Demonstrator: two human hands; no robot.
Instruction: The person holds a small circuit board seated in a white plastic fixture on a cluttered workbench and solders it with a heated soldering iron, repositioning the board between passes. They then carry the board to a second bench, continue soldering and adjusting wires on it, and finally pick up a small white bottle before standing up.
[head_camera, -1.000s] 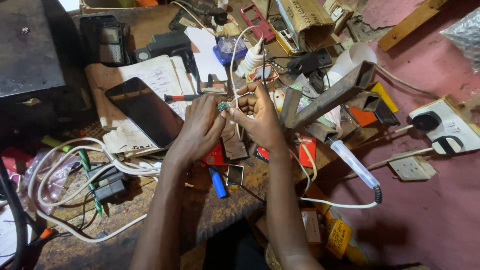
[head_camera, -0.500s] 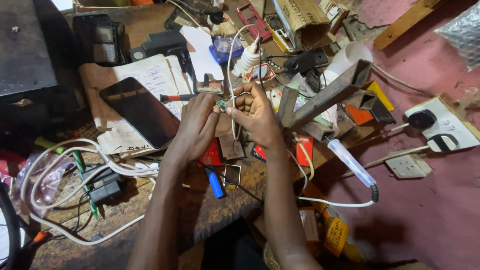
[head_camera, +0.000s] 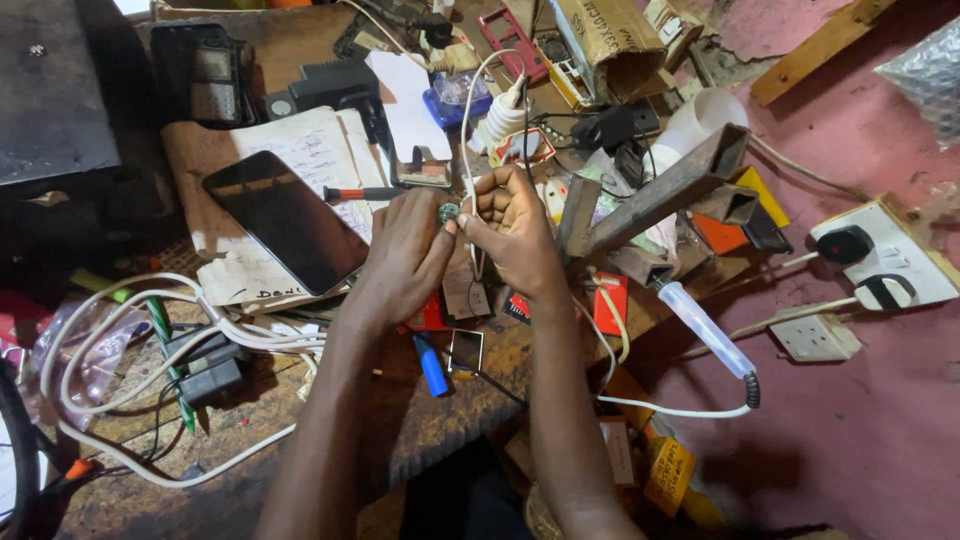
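Both hands met over the middle of the tabletop (head_camera: 440, 420). The left hand (head_camera: 405, 250) and right hand (head_camera: 515, 232) pinched a small round part (head_camera: 447, 212) together; its long axis was unclear. A brown cardboard box (head_camera: 600, 35) lay at the far edge.

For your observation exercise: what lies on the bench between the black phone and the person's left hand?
In the head view, a red-handled screwdriver lies between the black phone and the left hand, on the written paper.
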